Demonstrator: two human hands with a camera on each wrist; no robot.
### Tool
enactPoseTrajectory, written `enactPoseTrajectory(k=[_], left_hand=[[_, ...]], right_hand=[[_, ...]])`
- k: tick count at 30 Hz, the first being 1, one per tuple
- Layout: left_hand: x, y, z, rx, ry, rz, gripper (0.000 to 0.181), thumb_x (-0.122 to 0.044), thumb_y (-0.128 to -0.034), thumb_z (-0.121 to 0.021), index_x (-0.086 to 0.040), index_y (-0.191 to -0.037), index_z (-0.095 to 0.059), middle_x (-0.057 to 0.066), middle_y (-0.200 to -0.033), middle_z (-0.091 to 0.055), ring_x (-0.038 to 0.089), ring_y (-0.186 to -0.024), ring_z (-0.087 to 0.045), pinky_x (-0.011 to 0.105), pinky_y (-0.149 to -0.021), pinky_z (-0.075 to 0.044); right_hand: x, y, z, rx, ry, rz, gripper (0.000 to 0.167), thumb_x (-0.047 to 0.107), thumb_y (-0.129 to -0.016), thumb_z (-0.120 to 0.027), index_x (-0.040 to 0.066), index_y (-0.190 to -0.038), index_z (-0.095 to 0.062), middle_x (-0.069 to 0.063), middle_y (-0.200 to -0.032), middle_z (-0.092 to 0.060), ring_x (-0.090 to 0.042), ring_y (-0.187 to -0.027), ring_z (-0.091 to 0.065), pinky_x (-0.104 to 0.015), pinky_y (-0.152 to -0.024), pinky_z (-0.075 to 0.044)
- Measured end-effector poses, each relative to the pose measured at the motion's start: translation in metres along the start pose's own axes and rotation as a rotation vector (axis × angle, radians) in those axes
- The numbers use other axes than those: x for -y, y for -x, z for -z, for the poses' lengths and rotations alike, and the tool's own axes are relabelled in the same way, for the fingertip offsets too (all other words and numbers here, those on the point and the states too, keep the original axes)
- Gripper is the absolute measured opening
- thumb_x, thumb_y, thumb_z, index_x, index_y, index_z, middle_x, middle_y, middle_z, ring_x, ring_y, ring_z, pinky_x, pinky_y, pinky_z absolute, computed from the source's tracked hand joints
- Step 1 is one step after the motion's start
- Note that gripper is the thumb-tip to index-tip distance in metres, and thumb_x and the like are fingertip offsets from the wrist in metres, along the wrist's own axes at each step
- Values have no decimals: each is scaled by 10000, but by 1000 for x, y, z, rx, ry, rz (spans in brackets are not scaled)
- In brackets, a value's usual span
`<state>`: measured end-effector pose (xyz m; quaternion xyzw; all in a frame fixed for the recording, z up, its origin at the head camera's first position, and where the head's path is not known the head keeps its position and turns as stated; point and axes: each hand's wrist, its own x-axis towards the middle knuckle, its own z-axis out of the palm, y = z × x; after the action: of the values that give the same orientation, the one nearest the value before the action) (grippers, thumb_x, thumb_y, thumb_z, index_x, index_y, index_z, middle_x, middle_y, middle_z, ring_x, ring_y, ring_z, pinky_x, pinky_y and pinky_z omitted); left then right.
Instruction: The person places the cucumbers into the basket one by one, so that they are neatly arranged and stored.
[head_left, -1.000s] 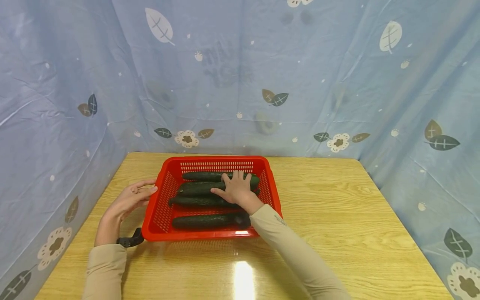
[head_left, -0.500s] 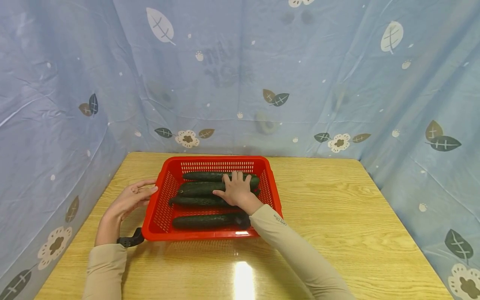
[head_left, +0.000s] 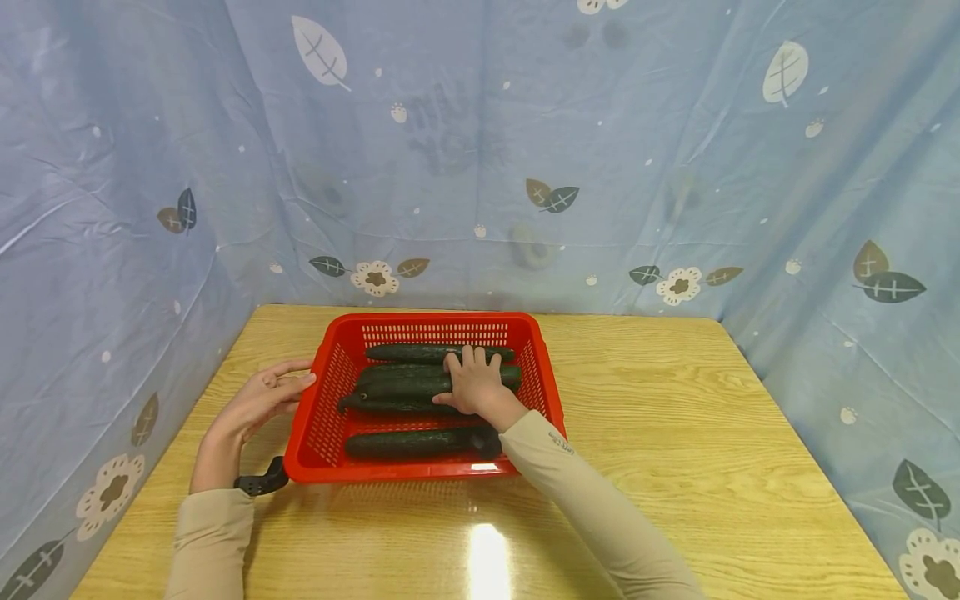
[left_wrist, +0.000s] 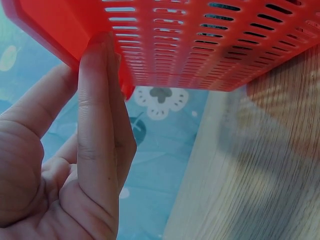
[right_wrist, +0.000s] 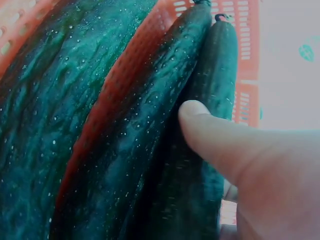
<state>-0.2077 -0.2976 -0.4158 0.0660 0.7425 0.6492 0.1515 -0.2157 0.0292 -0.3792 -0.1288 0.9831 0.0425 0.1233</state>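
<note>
A red plastic basket with slotted walls holds several dark green cucumbers lying crosswise. At its left side my left hand holds the rim; in the left wrist view its fingers press up against the rim and outer wall. My right hand reaches inside, its fingers bent over a middle cucumber. In the right wrist view the thumb lies along the near side of that cucumber, while the other fingers are mostly hidden. Nearest the person, a separate cucumber lies under the right wrist.
The basket stands on a wood-grain table. A blue patterned curtain surrounds the back and sides. A black strap shows at the left wrist. Light reflects off the table's front.
My right hand has shifted slightly toward the person, and the middle cucumber under it has come nearer, now partly covering the one in front. The left hand and basket have stayed put.
</note>
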Motion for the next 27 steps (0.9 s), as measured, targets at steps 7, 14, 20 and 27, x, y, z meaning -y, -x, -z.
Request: enactPoseTrajectory(k=[7,14,20,27], left_hand=[[-1,1,-1,-9,-11,17,572,-191,-953,-536,59,-1394,-270,-95,-951,-699,89,-872,-667,266,-760,-541],[-1,1,-2,-5,-20,27,584,-211,-955,-533,57,-1399,-266,-92,-945,-702,101,-865,-672,277,-760,-542],[-1,1,-2,-3,-18,24,594,-209,-956,-532,64,-1405,-255,-105,-959,-696,98,-878,-671,286,-769,-542],[0,1,-2,-5,-14,27,599,-216,-954,-535,57,-1407,-254,-96,-955,-699,111,-875,-675,284,-761,-544]], right_hand=[[-2,1,-1,-21,14,20,574,654,-792,-543,233,-1154,-394,-72,-1201,-357,-258,-1087,-336,-451,-913,-305],[-9,3,1,-29,-66,55,517,596,-797,-598,220,-1096,-406,-66,-1136,-371,-253,-1045,-348,-424,-866,-292],[-19,4,2,-42,-133,108,475,543,-811,-625,210,-1091,-436,-83,-1132,-396,-267,-1041,-370,-434,-855,-301],[-32,4,2,-47,-200,159,443,493,-822,-647,203,-1100,-461,-106,-1173,-408,-282,-1048,-370,-454,-860,-301]])
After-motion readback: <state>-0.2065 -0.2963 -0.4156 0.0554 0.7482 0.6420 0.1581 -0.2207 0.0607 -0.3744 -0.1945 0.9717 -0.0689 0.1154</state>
